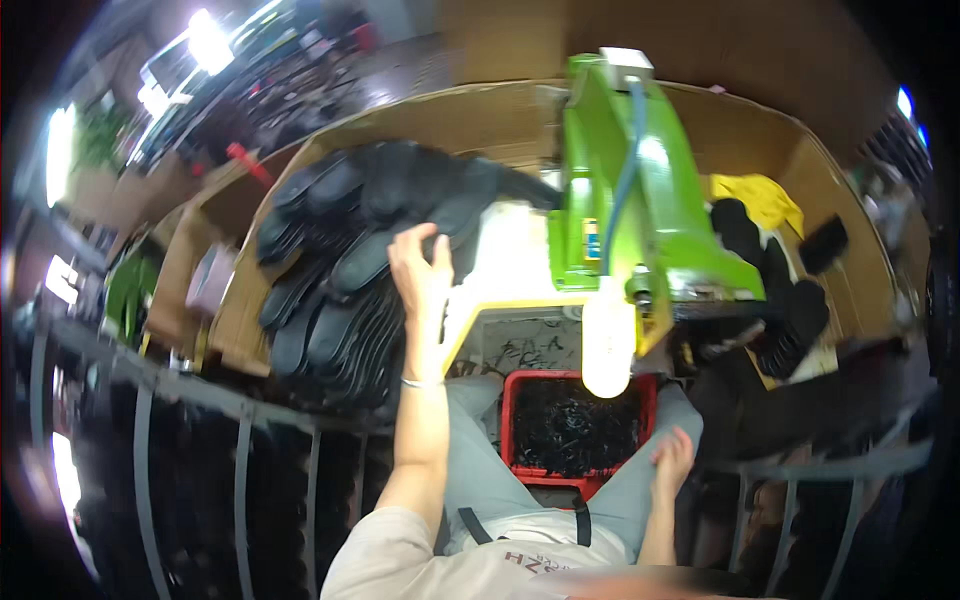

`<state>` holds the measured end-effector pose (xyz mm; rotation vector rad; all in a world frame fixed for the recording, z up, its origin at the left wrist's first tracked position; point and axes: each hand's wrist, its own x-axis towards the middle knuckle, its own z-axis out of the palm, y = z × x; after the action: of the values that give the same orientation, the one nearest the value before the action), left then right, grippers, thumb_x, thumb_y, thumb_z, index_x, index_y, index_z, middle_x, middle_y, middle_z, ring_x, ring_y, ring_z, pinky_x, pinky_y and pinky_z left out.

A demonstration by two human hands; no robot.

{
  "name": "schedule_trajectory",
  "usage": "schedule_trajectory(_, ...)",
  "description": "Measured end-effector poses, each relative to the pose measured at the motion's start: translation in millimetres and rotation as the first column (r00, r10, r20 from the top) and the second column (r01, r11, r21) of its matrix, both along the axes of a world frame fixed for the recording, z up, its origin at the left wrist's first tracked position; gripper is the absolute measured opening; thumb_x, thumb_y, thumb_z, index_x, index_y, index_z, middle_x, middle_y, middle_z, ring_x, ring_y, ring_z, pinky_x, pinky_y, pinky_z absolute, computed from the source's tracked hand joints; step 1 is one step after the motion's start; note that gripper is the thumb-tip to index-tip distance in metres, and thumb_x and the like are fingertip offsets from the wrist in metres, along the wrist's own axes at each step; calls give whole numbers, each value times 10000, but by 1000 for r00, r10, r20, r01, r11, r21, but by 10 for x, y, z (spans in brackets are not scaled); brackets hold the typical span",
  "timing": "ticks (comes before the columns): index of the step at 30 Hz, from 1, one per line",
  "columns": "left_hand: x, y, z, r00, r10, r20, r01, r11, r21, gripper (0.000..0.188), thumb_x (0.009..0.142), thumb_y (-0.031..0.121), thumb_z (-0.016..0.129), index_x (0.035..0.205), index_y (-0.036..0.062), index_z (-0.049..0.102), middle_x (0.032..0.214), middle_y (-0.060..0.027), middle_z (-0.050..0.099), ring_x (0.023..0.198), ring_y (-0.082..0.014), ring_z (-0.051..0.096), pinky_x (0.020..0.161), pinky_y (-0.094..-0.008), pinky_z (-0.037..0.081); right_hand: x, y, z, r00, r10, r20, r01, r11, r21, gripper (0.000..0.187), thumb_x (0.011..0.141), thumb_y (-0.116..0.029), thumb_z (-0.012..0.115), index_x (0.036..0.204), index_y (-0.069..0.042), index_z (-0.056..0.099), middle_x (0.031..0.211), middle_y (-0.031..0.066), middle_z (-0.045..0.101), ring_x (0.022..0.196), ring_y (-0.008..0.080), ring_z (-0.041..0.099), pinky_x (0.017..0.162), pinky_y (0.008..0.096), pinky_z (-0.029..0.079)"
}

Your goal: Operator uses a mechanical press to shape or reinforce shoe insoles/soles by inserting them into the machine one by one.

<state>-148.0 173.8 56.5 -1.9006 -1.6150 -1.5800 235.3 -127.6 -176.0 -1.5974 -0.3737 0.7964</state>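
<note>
My left hand (420, 268) reaches over a big heap of black shoe soles (350, 200) at the left. Its thumb and fingers are apart, and nothing shows between them. It touches or hovers just above the nearest soles; I cannot tell which. My right hand (673, 458) rests by my right knee, fingers loosely bent and holding nothing. In front of me stands a green machine (660, 190) with a blue hose, and a bright lamp (608, 345) glows at its front. Further right lie more black soles (790, 320), partly in shadow.
A red crate (510, 420) of black scraps stands between my legs. Cardboard walls (520, 115) surround the work surface. A yellow cloth (758, 200) lies at the right, behind the machine. Grey metal rails (240, 400) run along both sides near me.
</note>
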Motion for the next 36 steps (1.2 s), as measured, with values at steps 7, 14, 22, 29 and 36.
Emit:
schedule_trajectory(7,-43,849,-489,929,180,-323,-291,897,-334,640,691,384,823,1216,106,585,1112,-150,512,1084,-336,513,837,-508,479,-87,1084,1480,611,9,791,-319,918,236,99,820,17,642,918,-1,641,810,123,623,709,296,626,608,349,490)
schedule_trajectory(14,-18,428,-478,995,91,46,-82,982,-170,437,698,233,844,1034,36,647,1036,-161,562,992,-327,551,899,-424,442,952,2120,2613,-99,-92,991,-288,956,60,390,683,61,587,1063,-17,622,1067,128,628,1046,302,578,856,390,440)
schedule_trajectory(22,35,-1394,-624,273,-315,909,508,850,142,542,732,7,679,1235,19,479,1147,-94,528,1056,-210,543,924,-359,489,1423,2842,2279,-618,254,744,-179,877,-447,21,761,-108,612,778,-106,625,744,74,658,746,232,670,724,367,511)
schedule_trajectory(29,45,-1967,-652,48,-161,986,784,618,62,802,599,107,833,1302,18,459,1159,-132,583,1090,-237,578,970,-352,470,950,1820,2606,-382,182,906,-335,886,-320,494,731,0,604,1222,7,553,1193,215,575,993,346,559,892,390,450)
schedule_trajectory(36,684,-1838,-942,-214,-116,970,935,263,238,874,591,120,832,1340,-6,400,1211,-180,576,1095,-265,591,949,-373,492,-153,458,1607,336,938,-81,-941,332,-57,598,666,-136,854,1184,30,604,1120,103,651,1018,161,607,911,319,477)
